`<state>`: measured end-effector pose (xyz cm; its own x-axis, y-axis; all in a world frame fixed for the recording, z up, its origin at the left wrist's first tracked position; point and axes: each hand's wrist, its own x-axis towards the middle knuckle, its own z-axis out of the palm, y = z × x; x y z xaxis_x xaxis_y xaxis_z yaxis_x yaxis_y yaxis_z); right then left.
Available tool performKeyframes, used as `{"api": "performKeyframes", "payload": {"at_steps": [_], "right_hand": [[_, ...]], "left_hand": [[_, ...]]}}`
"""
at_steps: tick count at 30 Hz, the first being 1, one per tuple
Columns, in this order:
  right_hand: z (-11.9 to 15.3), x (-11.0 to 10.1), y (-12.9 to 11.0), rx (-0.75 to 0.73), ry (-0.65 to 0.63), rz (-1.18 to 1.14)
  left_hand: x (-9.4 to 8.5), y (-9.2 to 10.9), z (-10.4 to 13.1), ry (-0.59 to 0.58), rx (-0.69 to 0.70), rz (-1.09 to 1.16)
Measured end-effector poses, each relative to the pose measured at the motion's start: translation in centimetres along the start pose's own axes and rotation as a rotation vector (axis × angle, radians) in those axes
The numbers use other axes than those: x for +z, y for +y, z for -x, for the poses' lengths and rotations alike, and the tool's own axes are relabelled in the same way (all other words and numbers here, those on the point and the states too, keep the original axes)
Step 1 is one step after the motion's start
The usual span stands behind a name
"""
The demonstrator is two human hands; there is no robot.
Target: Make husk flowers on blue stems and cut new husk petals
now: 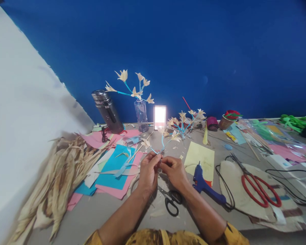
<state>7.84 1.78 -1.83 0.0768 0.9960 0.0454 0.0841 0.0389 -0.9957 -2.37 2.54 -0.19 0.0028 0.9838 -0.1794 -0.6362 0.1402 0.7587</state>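
Near the middle of the table, my left hand (pixel 149 172) is closed around the blue stems of a small spray of cream husk-like flowers (pixel 175 136). The blooms fan out above my fingers. My right hand (pixel 173 172) pinches at the lower part of the same stems, its fingertips meeting my left thumb. What exactly lies between the right fingertips is hidden. Below my hands are black-handled scissors (pixel 172 202) on the table. A blue glue gun (pixel 206 187) lies to the right of my right wrist, by a pale yellow sheet (pixel 201 156).
Dried husks (pixel 61 180) and coloured paper sheets (pixel 114 166) cover the left. Behind stand a dark flask (pixel 108 112) and a clear bottle (pixel 141 115) with finished flowers. More flowers (pixel 183 124) lie right of it. Red-handled scissors (pixel 260 189) rest on a cloth (pixel 234 183) at right, beside black cable.
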Motion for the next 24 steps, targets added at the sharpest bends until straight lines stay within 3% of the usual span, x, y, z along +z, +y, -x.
{"api": "performKeyframes", "payload": {"at_steps": [4, 11, 19, 24], "right_hand": [[0.0, 0.0, -0.1, 0.002, -0.002, 0.007], [0.1, -0.5, -0.9, 0.005, -0.032, 0.046], [-0.6, -1.8, -1.5, -0.052, 0.15, -0.067], [-0.8, -1.8, -1.6, -0.013, 0.167, -0.161]], "left_hand": [[0.1, 0.2, 0.1, -0.003, -0.011, 0.001], [-0.3, -0.2, -0.4, 0.089, 0.065, -0.075], [-0.6, -0.4, 0.0, 0.093, 0.078, -0.273], [-0.5, -0.6, 0.2, 0.055, 0.071, -0.328]]}}
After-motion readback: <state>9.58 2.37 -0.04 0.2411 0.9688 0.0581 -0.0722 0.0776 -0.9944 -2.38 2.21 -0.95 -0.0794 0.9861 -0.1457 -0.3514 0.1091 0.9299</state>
